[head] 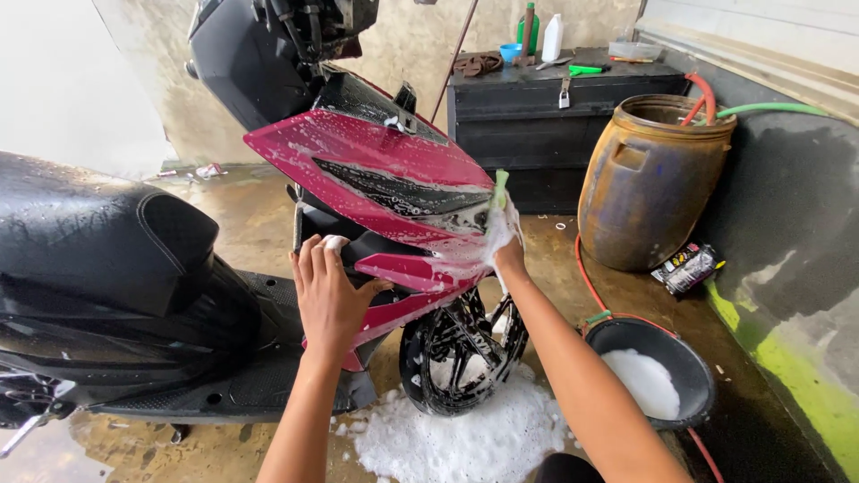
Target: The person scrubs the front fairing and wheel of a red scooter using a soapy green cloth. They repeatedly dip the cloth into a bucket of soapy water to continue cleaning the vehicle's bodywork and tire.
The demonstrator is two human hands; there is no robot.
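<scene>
A wet scooter stands in front of me, with a black seat [98, 233] at left and a red, soapy front panel [376, 174] in the middle. My left hand [329, 300] lies flat on the lower red panel, fingers spread, foam on one fingertip. Covered in suds, my right hand [503, 234] grips a green and white sponge [497, 192] against the panel's front edge. The black front wheel [461, 349] below is coated in foam.
A black bucket of suds [658, 376] sits at right on the wet concrete floor. Behind it stands a brown barrel [649, 183] with red and green hoses. A black chest [564, 116] with bottles lines the back wall. Foam [465, 438] pools under the wheel.
</scene>
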